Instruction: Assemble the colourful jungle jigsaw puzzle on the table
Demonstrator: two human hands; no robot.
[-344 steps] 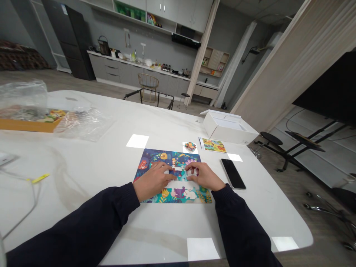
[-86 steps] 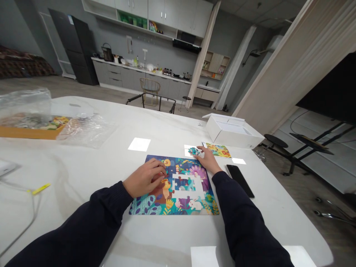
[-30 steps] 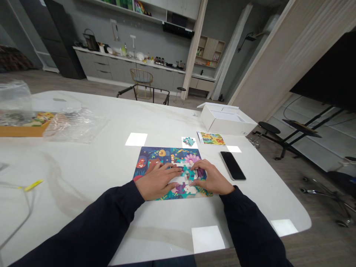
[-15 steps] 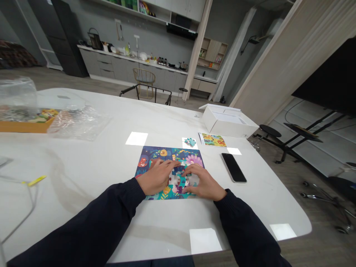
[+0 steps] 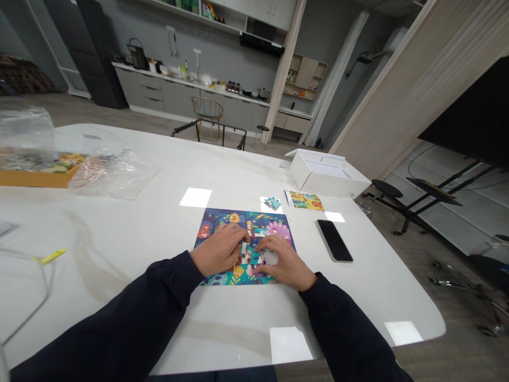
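A colourful jigsaw puzzle point(image 5: 238, 274) lies flat on the white table, with pale gaps near its middle where pieces are absent. Over its left half rests my left hand point(image 5: 221, 247), fingers bent together, fingertips near the gaps; whatever may be under them is hidden. My right hand point(image 5: 284, 261) is on the right half, thumb and fingers apart in a curve around a pale gap, fingertips touching the puzzle. A small pile of loose teal pieces point(image 5: 272, 203) sits just beyond the puzzle's far edge.
Right of the puzzle lies a black phone point(image 5: 334, 240). Behind it are a picture card point(image 5: 306, 201) and an open white box point(image 5: 328, 175). At the left stand an orange tray point(image 5: 35, 179) and crumpled clear plastic point(image 5: 111, 174). A cable with a yellow tag point(image 5: 53, 256) lies nearer.
My left hand has drawn slightly left and its fingers have curled more. My right hand has shifted a little to the left over the puzzle.
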